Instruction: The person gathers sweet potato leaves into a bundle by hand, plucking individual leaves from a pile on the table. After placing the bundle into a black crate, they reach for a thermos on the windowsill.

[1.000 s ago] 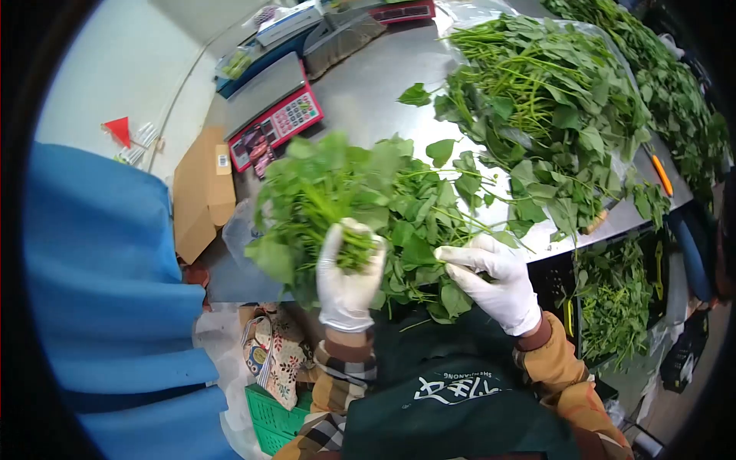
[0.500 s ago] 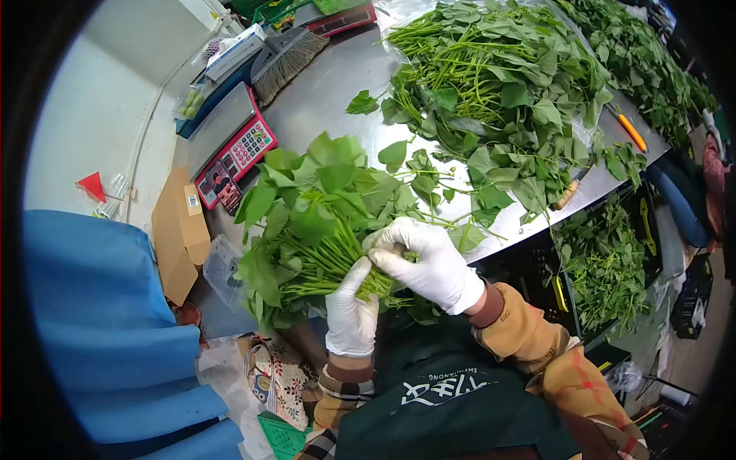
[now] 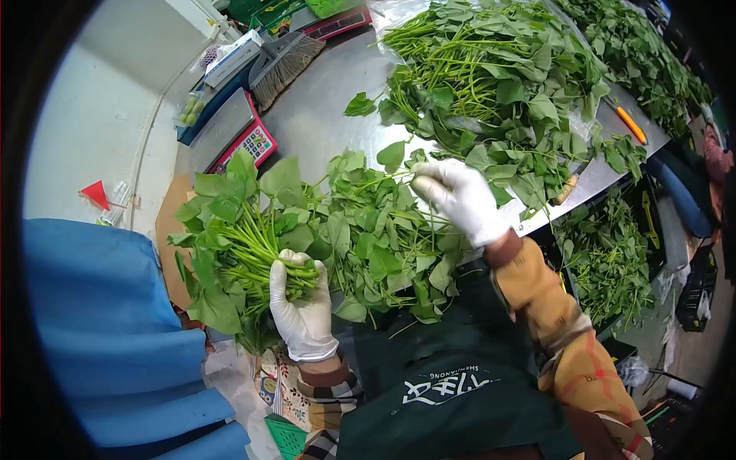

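My left hand [image 3: 303,310], in a white glove, is wrapped around the cut stems of a bunch of leafy greens [image 3: 241,245]. The leaves fan out up and to the left from its fist. My right hand [image 3: 460,199], also gloved, has thumb and fingers pinched together at a thin leafy stem [image 3: 395,175]. Just below and left of it, loose leafy sprigs [image 3: 383,245] lie at the table's near edge, in front of my dark apron [image 3: 452,353]. A large pile of the same greens [image 3: 491,77] rests farther back on the metal table [image 3: 330,107].
A red-and-grey scale [image 3: 249,142] and a brush [image 3: 284,69] stand at the back left. An orange-handled tool [image 3: 630,124] and a wooden handle [image 3: 566,190] lie at the right. More greens [image 3: 606,261] fill a crate below. Another person's sleeve [image 3: 715,165] shows far right.
My hands have moved apart. The left has carried the bunch left and down; the right has gone up and right to the sprigs. Loose sprigs behind the bunch are now exposed.
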The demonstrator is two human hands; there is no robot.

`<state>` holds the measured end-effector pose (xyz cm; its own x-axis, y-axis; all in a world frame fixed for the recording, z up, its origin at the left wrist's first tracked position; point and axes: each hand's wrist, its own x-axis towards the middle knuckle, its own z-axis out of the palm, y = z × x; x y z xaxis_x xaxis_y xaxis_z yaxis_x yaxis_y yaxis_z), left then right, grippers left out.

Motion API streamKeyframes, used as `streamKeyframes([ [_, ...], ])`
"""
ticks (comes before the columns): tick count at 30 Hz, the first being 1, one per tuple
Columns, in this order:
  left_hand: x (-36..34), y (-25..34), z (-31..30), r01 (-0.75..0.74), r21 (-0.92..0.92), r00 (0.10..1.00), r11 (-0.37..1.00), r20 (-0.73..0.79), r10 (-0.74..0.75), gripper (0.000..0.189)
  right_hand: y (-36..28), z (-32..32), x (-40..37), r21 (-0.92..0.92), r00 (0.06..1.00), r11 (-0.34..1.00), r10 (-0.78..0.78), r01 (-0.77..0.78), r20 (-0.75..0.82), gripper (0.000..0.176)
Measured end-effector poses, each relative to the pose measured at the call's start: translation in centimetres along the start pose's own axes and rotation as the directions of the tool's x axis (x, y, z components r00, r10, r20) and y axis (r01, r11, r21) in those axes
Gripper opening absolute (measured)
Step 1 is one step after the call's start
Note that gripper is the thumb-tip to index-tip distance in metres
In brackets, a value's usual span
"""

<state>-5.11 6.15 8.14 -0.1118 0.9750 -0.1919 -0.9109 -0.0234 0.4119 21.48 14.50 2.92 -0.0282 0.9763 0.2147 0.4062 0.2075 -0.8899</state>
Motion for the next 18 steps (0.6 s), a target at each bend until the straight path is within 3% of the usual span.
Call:
streamKeyframes([
  [1, -0.2, 0.0, 0.1, 0.011, -0.005, 1.000, 1.000, -0.001, -0.011, 0.015, 3.1, 0.6, 0.9, -0.224, 0.986, 0.973, -0.090, 0.057, -0.139, 0.022],
  [3, -0.4, -0.4, 0.1, 0.047, -0.032, 0.999, 0.998, 0.012, -0.047, 0.014, 6.9, 1.2, 2.2, -0.545, 0.973, 0.838, -0.152, 0.035, -0.172, 0.017],
  [6, -0.7, -1.1, -0.3, 0.093, -0.048, 0.995, 0.995, -0.027, -0.094, 0.014, 9.1, 1.2, 3.1, -0.683, 0.992, 0.729, -0.114, 0.042, -0.061, 0.013],
  [7, -0.5, -1.0, -0.5, 0.102, -0.047, 0.995, 0.994, -0.020, -0.103, 0.014, 8.7, 0.7, 3.0, -0.655, 0.995, 0.756, -0.072, 0.012, -0.065, 0.011],
  [9, -0.5, -0.8, -0.9, 0.115, -0.048, 0.993, 0.992, -0.017, -0.116, 0.015, 7.9, 0.0, 3.2, -0.188, 0.993, 0.979, 0.067, -0.084, -0.095, 0.011],
  [10, -0.5, -0.9, -1.0, 0.105, -0.032, 0.994, 0.994, -0.033, -0.106, 0.015, 7.1, -0.4, 3.1, 0.074, 0.987, 0.988, 0.141, -0.135, -0.081, 0.011],
  [11, -0.4, -0.9, -0.9, 0.096, -0.018, 0.994, 0.995, -0.046, -0.097, 0.015, 6.2, -0.8, 3.0, 0.459, 0.981, 0.870, 0.192, -0.179, 0.020, 0.013],
  [15, -0.2, -1.8, -0.7, 0.140, -0.024, 0.989, 0.990, -0.044, -0.141, 0.019, 4.0, -0.8, 1.2, 0.480, 0.968, 0.841, 0.235, -0.248, 0.089, 0.013],
  [18, -0.4, -2.8, -1.0, 0.202, -0.013, 0.971, 0.979, -0.123, -0.202, 0.019, 1.2, -0.4, 0.0, 0.542, 0.964, 0.797, 0.210, -0.266, 0.164, 0.013],
])
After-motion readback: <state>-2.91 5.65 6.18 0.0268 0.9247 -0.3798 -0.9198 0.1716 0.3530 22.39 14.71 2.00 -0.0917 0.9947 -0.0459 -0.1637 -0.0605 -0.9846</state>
